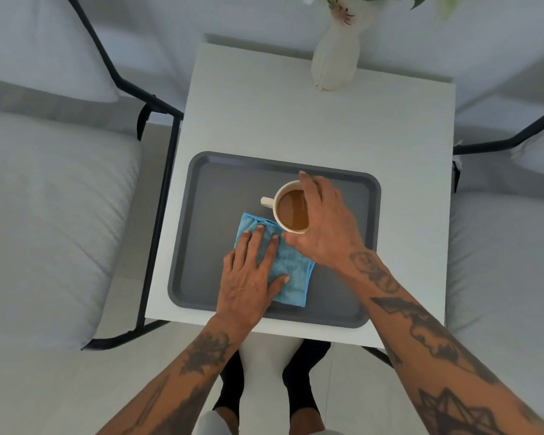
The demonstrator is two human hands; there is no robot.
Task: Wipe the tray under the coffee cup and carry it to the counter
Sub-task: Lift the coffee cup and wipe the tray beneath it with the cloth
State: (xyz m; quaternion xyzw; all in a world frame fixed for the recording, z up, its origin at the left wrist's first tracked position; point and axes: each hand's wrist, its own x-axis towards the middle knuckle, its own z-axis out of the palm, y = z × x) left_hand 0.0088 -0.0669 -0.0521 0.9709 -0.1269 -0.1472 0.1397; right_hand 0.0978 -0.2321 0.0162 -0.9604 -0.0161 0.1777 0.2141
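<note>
A dark grey tray lies on the near half of a small white table. A cream coffee cup, full of brown coffee, is over the tray's middle with its handle pointing left. My right hand grips the cup by its rim from the right side. Whether the cup touches the tray or hangs just above it, I cannot tell. A folded blue cloth lies on the tray just in front of the cup. My left hand presses flat on the cloth, fingers spread.
A white vase with flowers stands at the table's far edge. Chairs with pale cushions and black metal frames flank the table on both sides. My feet in black socks stand on the pale floor below.
</note>
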